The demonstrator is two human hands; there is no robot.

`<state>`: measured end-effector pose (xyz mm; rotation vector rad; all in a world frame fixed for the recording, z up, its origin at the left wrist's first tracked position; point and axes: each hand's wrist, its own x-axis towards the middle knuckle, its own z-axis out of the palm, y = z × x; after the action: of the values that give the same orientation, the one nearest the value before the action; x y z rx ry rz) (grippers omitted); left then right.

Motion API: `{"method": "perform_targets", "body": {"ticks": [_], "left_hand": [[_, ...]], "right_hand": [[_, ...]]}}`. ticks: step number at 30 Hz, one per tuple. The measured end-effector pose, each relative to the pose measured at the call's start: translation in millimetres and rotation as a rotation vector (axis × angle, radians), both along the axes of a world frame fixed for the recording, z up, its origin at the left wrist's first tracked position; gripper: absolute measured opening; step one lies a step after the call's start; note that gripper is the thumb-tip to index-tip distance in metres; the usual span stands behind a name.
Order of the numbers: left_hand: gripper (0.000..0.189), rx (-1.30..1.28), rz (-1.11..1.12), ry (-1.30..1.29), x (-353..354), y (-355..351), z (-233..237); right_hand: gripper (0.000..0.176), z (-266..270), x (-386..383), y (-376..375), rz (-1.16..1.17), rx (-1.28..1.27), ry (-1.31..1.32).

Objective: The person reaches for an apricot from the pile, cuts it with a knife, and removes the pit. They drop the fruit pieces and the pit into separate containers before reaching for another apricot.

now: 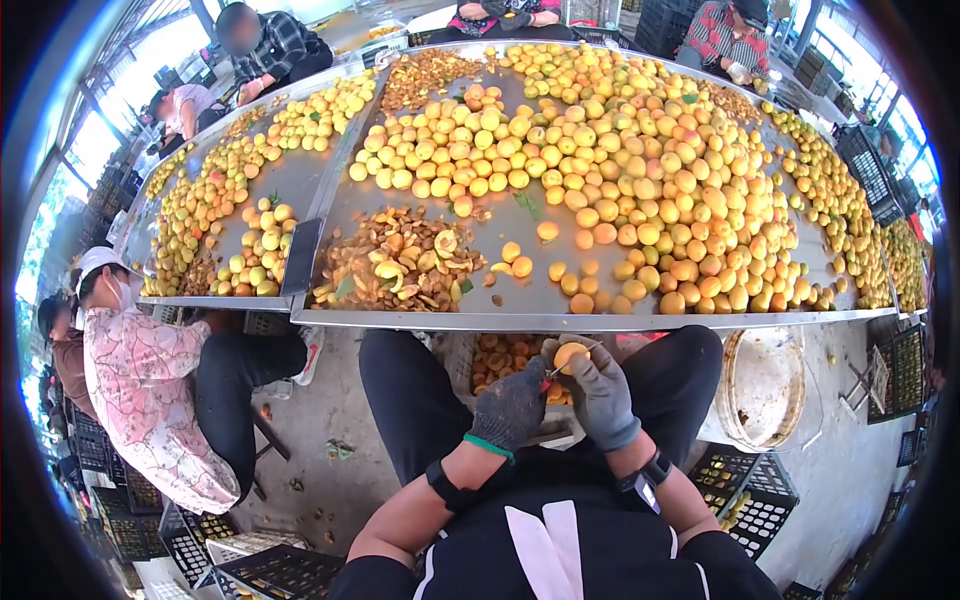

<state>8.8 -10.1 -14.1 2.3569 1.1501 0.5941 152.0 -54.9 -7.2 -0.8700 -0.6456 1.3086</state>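
Note:
Both of my hands are gloved and meet between my knees, below the edge of the metal table (480, 321). My right hand (603, 398), in a grey glove, grips a yellow-orange apricot (571, 356). Closed around a small tool with a red part and a thin metal tip is my left hand (508, 408), in a dark glove with a green cuff. The tool's tip is at the apricot; its exact contact is too small to make out. Under my hands, a crate of apricot pieces (495, 360) is partly hidden.
Whole apricots (650, 170) are heaped across the table, with a pile of pits and scraps (400, 262) near its front edge. A white bucket (762, 388) stands right of my knee, above a black crate (745, 495). A person in pink (150, 390) sits at left; others sit across the table.

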Motion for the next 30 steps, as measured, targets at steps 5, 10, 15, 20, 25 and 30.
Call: {"method": "perform_targets", "body": {"ticks": [5, 10, 15, 20, 25, 30], "left_hand": [[0.027, -0.031, 0.027, 0.09, -4.1, 3.3, -16.4], [0.027, -0.127, 0.042, 0.095, -0.5, 4.7, -25.9], [0.03, -0.254, 0.037, -0.048, 4.0, 2.7, -10.5], [0.03, -0.307, 0.025, -0.062, 3.6, 3.9, -25.9], [0.033, -0.422, -0.065, -0.063, 2.3, 13.8, -23.2], [0.034, -0.499, -0.2, -0.096, -6.0, 21.5, -22.6]], "right_hand": [[0.032, -14.6, -11.5, 0.8, -0.009, -0.103, 0.27], [0.033, -20.0, -10.8, -0.8, -0.078, -0.126, -0.076], [0.035, -8.9, -3.9, 1.0, 0.014, 0.027, 0.125], [0.044, -7.1, -7.6, -1.1, 0.029, 0.112, 0.172], [0.045, -12.5, 1.7, 2.1, 0.011, 0.031, 0.131], [0.039, -5.6, 17.6, 1.1, 0.149, -0.131, -0.041]]}}
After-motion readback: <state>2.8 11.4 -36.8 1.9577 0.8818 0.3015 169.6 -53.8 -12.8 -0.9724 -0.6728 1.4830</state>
